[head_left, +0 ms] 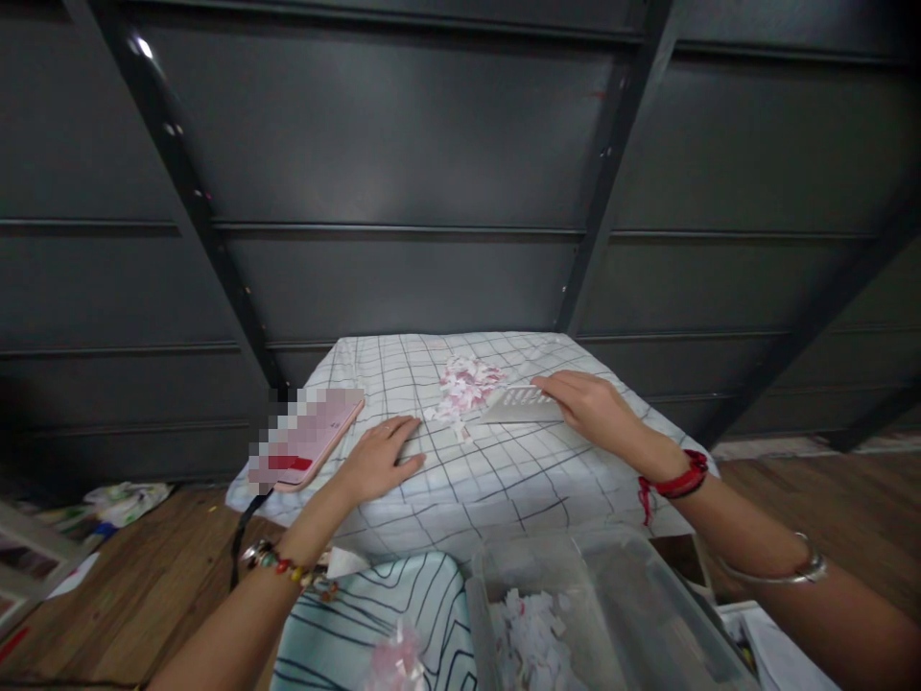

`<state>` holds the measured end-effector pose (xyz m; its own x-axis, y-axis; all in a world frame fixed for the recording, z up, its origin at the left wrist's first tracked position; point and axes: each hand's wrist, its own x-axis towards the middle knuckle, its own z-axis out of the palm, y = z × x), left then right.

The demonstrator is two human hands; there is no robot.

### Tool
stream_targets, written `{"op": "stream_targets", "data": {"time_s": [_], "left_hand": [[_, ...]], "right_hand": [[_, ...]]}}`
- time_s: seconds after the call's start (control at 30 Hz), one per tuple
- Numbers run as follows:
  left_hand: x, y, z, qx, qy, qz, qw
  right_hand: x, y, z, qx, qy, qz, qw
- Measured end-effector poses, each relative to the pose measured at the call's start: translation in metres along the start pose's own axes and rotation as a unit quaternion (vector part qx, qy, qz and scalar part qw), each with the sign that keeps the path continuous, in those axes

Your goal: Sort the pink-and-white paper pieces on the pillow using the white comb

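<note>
At the gridded surface (389,365), a card (518,407) is pinched by the right hand (594,408); the left hand (378,459) is laid palm-down, unclenched.

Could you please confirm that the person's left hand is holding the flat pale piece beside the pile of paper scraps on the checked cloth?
Not quite: the head view shows that it is the right hand holding the flat pale piece beside the pile of paper scraps on the checked cloth.

Left hand (381,459) palm-down, right hand (591,411) pinching
</note>
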<state>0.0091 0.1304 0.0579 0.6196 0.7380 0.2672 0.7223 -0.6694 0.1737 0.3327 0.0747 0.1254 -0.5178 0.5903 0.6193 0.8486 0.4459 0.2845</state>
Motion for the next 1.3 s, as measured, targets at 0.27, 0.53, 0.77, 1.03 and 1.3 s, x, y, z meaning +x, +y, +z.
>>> {"op": "stream_targets", "data": {"time_s": [0.27,0.53,0.77,1.03,1.3], "left_hand": [[-0.001,-0.001,0.0,0.0,0.009,0.008,1.0],[0.0,-0.002,0.003,-0.005,0.011,0.005,1.0],[0.0,-0.004,0.004,0.005,0.012,0.008,1.0],[0.0,-0.001,0.003,0.011,-0.001,0.0,1.0],[0.0,0.002,0.0,0.013,-0.003,-0.009,1.0]], "right_hand": [[0.011,-0.007,0.009,-0.006,-0.019,-0.019,1.0],[0.004,-0.001,-0.008,-0.042,-0.014,-0.046,0.998],[0.012,-0.012,-0.002,-0.018,-0.015,-0.067,0.997],[0.0,0.002,-0.019,-0.027,-0.012,-0.066,0.997],[-0.007,-0.008,-0.015,-0.054,-0.01,-0.024,0.998]]}}
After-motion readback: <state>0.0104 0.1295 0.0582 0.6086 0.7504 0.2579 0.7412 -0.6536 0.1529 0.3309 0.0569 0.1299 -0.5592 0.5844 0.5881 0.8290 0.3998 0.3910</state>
